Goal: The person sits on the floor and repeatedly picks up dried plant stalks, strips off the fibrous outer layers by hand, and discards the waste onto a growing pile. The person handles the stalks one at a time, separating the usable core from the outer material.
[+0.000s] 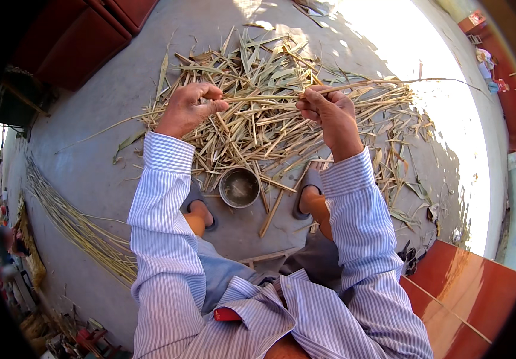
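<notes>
Above the littered grey floor (93, 170), right grip (331, 113) pinches a stalk (264, 97); left grip (187, 111), I cannot tell.

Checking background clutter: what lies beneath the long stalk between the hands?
Beneath the long stalk lies a heap of dry stalks and leaves; whatever is under the heap's dense middle is covered.

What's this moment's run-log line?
left hand: at strand, grip unclear | right hand: pinching strand | stalk pile, bowl: on floor

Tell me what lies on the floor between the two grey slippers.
In the head view, a round bowl stands between the slippers, with pieces of cut stalk between it and the right one.
</notes>
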The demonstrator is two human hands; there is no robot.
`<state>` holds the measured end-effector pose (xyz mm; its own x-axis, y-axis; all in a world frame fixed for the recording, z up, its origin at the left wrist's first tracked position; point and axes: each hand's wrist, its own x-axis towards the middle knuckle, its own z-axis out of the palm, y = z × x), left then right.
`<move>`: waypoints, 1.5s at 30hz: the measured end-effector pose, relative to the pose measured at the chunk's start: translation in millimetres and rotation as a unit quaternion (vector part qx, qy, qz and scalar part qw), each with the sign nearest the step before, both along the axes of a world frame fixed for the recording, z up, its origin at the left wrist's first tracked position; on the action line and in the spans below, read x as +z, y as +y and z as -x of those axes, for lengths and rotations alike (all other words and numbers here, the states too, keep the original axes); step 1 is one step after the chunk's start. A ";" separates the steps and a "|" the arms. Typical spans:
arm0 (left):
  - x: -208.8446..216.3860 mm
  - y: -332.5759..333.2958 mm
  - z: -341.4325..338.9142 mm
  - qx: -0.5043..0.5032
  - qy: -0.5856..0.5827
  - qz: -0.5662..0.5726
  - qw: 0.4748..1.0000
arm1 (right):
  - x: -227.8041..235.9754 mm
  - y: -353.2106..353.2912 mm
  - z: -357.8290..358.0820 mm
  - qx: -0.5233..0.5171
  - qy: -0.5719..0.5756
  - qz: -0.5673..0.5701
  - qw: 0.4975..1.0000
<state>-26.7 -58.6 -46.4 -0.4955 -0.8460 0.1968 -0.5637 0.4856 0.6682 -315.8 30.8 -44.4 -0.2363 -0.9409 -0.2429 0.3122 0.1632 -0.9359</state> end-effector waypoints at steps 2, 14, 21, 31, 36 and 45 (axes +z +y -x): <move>-5.6 4.2 5.6 -0.011 0.042 -0.144 0.989 | 0.4 0.2 -0.2 -0.002 0.000 0.001 1.000; -1.0 -1.5 3.5 0.155 0.285 -0.171 0.930 | 4.5 -2.3 -11.6 0.029 -0.050 0.023 0.998; 6.7 -8.2 -27.8 0.231 -0.024 0.195 0.953 | 3.2 1.1 7.6 0.002 -0.005 0.036 0.999; 14.5 14.4 32.2 0.015 -0.067 0.220 0.973 | 4.9 -1.8 -2.8 0.001 -0.097 0.025 0.995; 4.5 0.6 -0.6 0.054 -0.130 0.264 0.954 | 3.9 -3.1 33.5 -0.091 -0.068 0.026 0.993; -36.2 1.9 16.2 0.038 -0.234 0.257 0.937 | -2.3 -3.8 5.2 -0.028 -0.035 0.036 0.998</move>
